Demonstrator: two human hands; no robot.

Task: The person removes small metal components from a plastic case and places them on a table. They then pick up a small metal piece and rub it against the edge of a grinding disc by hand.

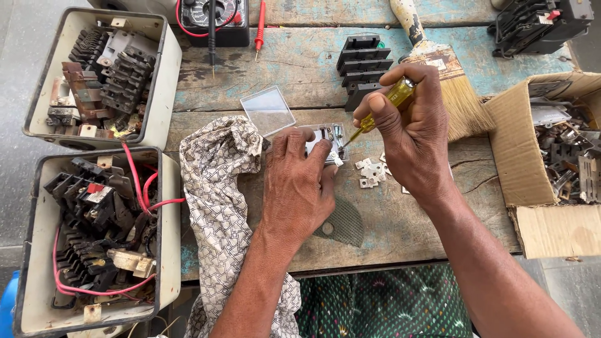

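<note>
My left hand (296,185) rests on the wooden bench (407,219) and pins down a small grey electrical part (328,141) with its fingertips. My right hand (413,128) grips a small screwdriver with a yellow handle (391,101); its thin tip points down into the part near the left fingers. A few small loose metal pieces (370,173) lie just right of the part, under the right hand.
A patterned cloth (216,181) lies left of my hands, a clear plastic square (268,109) and a black terminal block (362,66) behind. A paint brush (444,75), a multimeter (213,19), two bins of electrical parts (100,75) (94,238) and a cardboard box (551,163) surround the bench.
</note>
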